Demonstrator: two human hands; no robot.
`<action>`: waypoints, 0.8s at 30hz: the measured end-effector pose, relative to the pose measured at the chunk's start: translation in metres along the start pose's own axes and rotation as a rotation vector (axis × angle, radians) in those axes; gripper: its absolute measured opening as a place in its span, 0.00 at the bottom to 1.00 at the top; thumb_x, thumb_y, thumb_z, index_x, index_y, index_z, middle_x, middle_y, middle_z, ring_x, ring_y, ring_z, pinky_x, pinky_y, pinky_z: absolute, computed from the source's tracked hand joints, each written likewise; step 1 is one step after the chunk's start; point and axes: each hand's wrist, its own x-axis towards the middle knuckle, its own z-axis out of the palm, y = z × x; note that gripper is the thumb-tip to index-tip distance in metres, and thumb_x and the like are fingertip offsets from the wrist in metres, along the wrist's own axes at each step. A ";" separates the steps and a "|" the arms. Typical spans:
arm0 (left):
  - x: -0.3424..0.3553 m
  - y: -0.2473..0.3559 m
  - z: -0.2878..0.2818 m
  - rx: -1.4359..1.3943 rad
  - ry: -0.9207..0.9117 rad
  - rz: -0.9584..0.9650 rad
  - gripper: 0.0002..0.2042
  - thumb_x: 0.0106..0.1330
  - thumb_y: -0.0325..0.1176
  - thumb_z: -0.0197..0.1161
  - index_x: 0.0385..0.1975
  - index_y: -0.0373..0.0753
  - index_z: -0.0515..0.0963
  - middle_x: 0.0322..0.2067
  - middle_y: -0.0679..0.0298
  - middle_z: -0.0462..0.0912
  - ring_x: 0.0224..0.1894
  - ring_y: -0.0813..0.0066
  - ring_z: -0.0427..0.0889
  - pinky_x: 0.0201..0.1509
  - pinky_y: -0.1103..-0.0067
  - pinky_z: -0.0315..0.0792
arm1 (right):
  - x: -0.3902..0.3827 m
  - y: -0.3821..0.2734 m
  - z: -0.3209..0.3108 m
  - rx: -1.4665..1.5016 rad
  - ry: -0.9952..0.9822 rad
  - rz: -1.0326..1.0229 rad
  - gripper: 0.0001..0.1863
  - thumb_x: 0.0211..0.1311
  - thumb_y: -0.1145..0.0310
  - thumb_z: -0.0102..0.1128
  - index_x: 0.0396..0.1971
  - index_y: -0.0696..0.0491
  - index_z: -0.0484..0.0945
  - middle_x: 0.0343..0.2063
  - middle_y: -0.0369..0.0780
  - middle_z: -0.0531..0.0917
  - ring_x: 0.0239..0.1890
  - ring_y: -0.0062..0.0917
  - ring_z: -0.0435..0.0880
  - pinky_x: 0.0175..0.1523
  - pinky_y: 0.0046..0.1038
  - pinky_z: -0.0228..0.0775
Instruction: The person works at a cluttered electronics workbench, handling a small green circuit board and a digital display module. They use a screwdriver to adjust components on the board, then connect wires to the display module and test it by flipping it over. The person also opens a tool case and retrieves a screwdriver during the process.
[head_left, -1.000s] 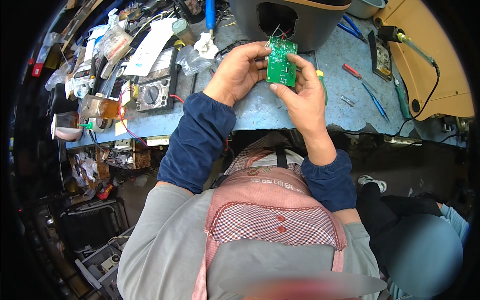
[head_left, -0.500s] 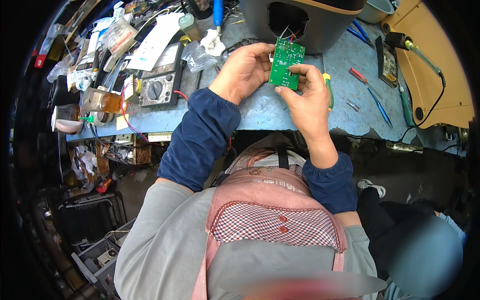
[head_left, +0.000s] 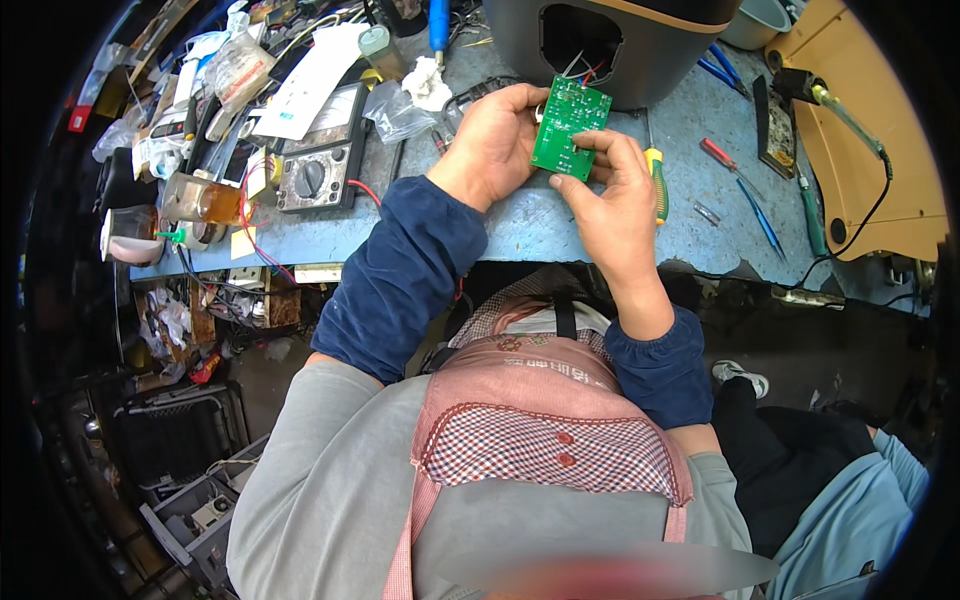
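Observation:
Between my two hands is a green circuit board (head_left: 566, 130), held up over the blue bench. My left hand (head_left: 497, 143) grips its left edge, with the fingers partly behind it. On its lower right side, my right hand (head_left: 612, 190) pinches the board between thumb and fingers. Thin wires run from the board's top edge into the opening of a dark grey appliance housing (head_left: 660, 60) just beyond. A screwdriver with a yellow-green handle (head_left: 656, 185) lies right beside my right hand.
An analog multimeter (head_left: 314, 180) with red leads lies left on the bench (head_left: 520, 235), amid bags, papers and jars. To the right are a red-handled screwdriver (head_left: 716, 152), a blue pen-like tool (head_left: 760, 220), blue pliers (head_left: 724, 70) and a tan panel (head_left: 880, 150). Another person's leg (head_left: 780, 450) shows lower right.
The board has tilted slightly, its lower end swinging a little to the left. Both hands keep hold of it. At the lower right, the other person's head has left the view.

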 end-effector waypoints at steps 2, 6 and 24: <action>-0.003 0.000 0.006 -0.005 0.004 -0.021 0.17 0.81 0.36 0.48 0.54 0.28 0.77 0.49 0.52 0.87 0.50 0.60 0.87 0.60 0.64 0.82 | 0.000 0.000 0.000 -0.010 0.006 -0.006 0.22 0.51 0.82 0.77 0.48 0.57 0.83 0.49 0.44 0.83 0.44 0.34 0.91 0.51 0.32 0.85; 0.009 -0.009 0.002 -0.033 0.037 -0.010 0.20 0.81 0.39 0.47 0.56 0.29 0.78 0.51 0.50 0.88 0.53 0.54 0.88 0.64 0.59 0.81 | 0.000 0.002 0.002 -0.032 0.026 -0.014 0.22 0.51 0.81 0.77 0.48 0.57 0.83 0.49 0.45 0.83 0.44 0.37 0.90 0.49 0.33 0.85; 0.015 0.006 -0.005 0.023 0.044 -0.007 0.12 0.74 0.33 0.56 0.45 0.32 0.83 0.42 0.56 0.91 0.43 0.62 0.90 0.52 0.66 0.85 | 0.163 0.045 -0.244 0.301 0.679 0.023 0.24 0.73 0.71 0.71 0.61 0.65 0.72 0.48 0.47 0.86 0.47 0.35 0.89 0.50 0.38 0.86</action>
